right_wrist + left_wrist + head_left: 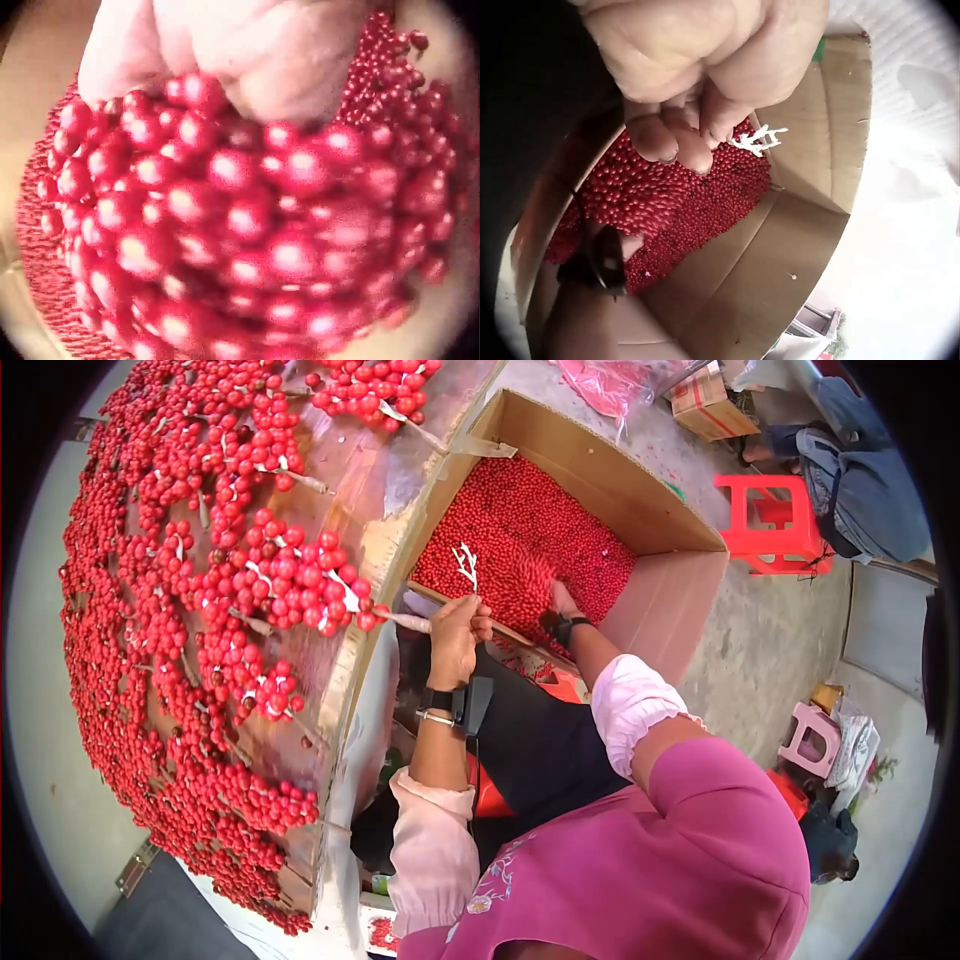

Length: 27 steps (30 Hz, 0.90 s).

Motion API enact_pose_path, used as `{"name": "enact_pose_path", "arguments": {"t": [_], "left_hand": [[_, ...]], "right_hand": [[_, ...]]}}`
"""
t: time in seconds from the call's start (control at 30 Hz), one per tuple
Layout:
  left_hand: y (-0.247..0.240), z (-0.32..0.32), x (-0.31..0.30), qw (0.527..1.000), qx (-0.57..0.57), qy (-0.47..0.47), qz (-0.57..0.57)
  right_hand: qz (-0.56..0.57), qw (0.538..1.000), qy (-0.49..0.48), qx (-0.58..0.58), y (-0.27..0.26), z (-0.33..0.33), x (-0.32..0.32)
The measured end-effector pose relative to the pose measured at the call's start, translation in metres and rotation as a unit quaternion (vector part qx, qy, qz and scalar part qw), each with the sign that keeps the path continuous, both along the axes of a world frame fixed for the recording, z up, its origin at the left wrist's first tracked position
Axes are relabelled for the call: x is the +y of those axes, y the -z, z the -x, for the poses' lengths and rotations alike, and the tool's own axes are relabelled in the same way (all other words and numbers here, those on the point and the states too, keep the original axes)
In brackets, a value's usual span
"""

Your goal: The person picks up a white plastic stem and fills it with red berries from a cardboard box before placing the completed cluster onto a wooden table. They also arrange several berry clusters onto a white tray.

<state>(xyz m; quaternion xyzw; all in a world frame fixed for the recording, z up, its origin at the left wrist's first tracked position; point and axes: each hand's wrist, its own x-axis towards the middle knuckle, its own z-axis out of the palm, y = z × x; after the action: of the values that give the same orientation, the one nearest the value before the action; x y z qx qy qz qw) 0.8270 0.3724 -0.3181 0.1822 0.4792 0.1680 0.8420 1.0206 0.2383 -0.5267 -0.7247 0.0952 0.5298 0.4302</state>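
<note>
Pinching the slim white forked stem [467, 565] between thumb and fingertip, your left hand [455, 650] has a narrow grip. Stem's above the open brown cardboard box [600, 470], near the side closest to you. Should handle light and thin, with brittle tips; take it by the unbranched lower end, off the forks. Long axis runs out of your fingertips, fork at the far end, pointing up in the head view and off to the right in the left wrist view.

Next out, the cluster of glossy round red berries [630, 191] at your right hand [565, 600], inside the box. Likely slippery, bulky, easy to bruise or shed; best held at its base. It fans away from the palm, up and left in the head view; no clear single axis. Fingers are hidden, so can't tell how wide or closed that grip is.

Around it, small red berries [505, 490] in the box. Beside the box, the brown wood-look tabletop [350, 460] with berry sprigs. Beyond, a red plastic stool [780, 482].
</note>
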Motion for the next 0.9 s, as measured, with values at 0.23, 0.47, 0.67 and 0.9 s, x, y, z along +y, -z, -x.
{"name": "enact_pose_path", "arguments": {"t": [0.23, 0.47, 0.67, 0.9], "left_hand": [[0.022, -0.019, 0.008, 0.999, 0.043, -0.002, 0.007], [0.029, -0.028, 0.008, 0.996, 0.088, 0.005, 0.009], [0.023, -0.022, 0.007, 0.997, 0.070, -0.025, 0.010], [0.020, -0.016, 0.011, 0.998, 0.046, -0.049, 0.020]], "right_hand": [[-0.397, 0.875, 0.114, 0.254, -0.154, -0.031, 0.097], [-0.418, 0.829, -0.262, -0.264, -0.232, 0.009, 0.118], [-0.234, 0.964, 0.021, -0.122, -0.187, -0.021, 0.105], [0.095, 0.983, 0.013, -0.154, 0.036, -0.023, -0.004]]}}
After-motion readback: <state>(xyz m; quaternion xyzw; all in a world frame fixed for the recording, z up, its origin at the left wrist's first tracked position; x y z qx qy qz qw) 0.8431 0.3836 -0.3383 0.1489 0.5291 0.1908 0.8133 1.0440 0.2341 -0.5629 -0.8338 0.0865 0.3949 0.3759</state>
